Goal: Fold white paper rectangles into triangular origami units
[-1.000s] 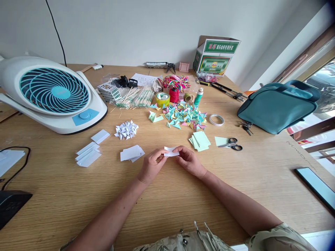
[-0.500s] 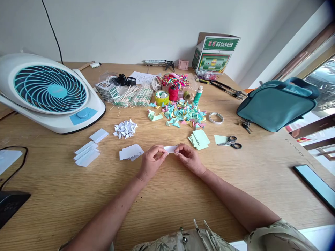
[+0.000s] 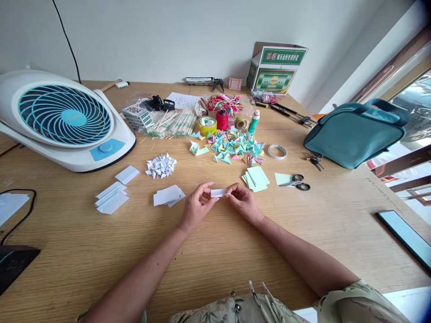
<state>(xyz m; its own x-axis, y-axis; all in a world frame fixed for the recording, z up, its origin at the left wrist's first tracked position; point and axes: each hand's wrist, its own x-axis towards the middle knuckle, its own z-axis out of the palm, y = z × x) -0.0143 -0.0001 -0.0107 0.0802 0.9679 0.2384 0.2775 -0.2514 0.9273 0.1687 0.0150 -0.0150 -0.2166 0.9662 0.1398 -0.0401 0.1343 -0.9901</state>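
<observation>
A small folded strip of white paper is stretched between my two hands, just above the table. My left hand pinches its left end, with the index finger lifted a little off it. The right end is between the thumb and fingers of my right hand. Left of my hands lie loose white paper pieces. Beyond them is a heap of small folded white paper triangles. A stack of pale green paper slips lies past my right hand, and scissors rest on another green slip.
A white fan stands at the left, with more white paper slips before it. Coloured folded paper pieces, a tape roll and a glue bottle lie farther back. A teal bag and a phone are at the right.
My left index finger has lifted and spread from the paper strip. Both hands stay in nearly the same place, and the other things have not moved.
</observation>
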